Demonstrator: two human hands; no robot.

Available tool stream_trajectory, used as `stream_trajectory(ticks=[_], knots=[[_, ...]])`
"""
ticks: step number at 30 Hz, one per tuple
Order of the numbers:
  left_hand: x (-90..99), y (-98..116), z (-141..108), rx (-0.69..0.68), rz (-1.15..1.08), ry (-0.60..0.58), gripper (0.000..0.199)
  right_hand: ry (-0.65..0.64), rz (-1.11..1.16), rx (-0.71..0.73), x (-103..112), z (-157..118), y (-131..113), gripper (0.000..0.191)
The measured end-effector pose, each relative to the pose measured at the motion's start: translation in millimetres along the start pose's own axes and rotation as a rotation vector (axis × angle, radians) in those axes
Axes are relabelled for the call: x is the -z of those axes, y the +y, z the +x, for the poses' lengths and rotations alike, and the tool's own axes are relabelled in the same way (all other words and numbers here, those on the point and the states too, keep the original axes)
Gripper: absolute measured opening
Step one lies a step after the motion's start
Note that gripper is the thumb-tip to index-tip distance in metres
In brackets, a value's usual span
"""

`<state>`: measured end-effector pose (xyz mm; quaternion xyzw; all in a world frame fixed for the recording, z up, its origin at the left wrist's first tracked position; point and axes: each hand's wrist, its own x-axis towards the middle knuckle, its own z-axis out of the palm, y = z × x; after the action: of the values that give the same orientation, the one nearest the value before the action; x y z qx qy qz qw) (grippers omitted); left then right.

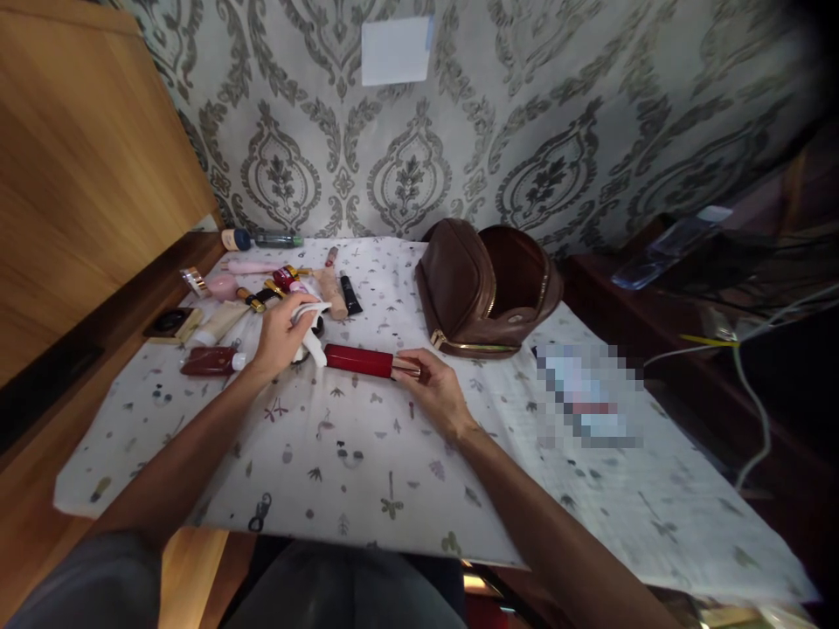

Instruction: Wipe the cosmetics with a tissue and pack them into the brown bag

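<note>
Fingers point(427, 362) curled: right hand point(440, 390) gripping red tube point(359, 360), left hand point(280, 334) white cloth point(315, 346); forearms point(534, 502) converging.

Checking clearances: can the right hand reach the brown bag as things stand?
Likely yes: only cloth shows between the right hand and the brown bag, though that hand holds a red tube.

A red tube point(360, 360) is held at its right end by the right hand point(433, 390), while a white wipe point(315, 343) is gripped in the left hand point(283, 336), close to the tube's left end. At the left, several cosmetics point(221, 323) are scattered on a patterned cloth point(393, 454). On the far side, toward the right, an unzipped brown bag point(457, 279) is placed.
</note>
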<state>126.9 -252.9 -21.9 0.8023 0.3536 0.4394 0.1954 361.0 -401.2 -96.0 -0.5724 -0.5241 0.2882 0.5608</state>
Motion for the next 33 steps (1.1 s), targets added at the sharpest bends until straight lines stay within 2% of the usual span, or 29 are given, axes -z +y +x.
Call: stream_trajectory(ticks=[3, 7, 10, 16, 19, 27, 33], knots=[[2.6, 0.4, 1.4, -0.021, 0.013, -0.012, 0.016, -0.043, -0.224, 0.075, 7.2, -0.4, -6.9, 0.025], [2.9, 2.8, 1.8, -0.091, 0.022, -0.033, 0.016, -0.167, -0.510, 0.167, 12.4, -1.9, -22.8, 0.023], [3.5, 5.4, 2.0, -0.099, 0.035, -0.039, 0.016, -0.180, -0.638, 0.194, 9.3, -4.1, -27.8, 0.019], [3.9, 9.9, -1.1, -0.102, 0.061, -0.022, 0.016, -0.104, -0.680, 0.210, -1.4, -9.3, -23.5, 0.015], [-2.1, 9.5, -8.1, -0.161, 0.099, -0.080, 0.017, -0.091, -0.701, 0.222, -3.4, -9.7, -21.9, 0.013], [-19.9, 0.1, -26.9, -0.238, 0.414, -0.294, 0.025, -0.189, -0.724, 0.173, 1.7, -7.1, -29.8, 0.017], [-17.5, 3.4, -32.4, -0.307, 0.418, -0.304, 0.023, -0.256, -0.757, 0.093, 5.5, -5.8, -38.8, 0.018]])
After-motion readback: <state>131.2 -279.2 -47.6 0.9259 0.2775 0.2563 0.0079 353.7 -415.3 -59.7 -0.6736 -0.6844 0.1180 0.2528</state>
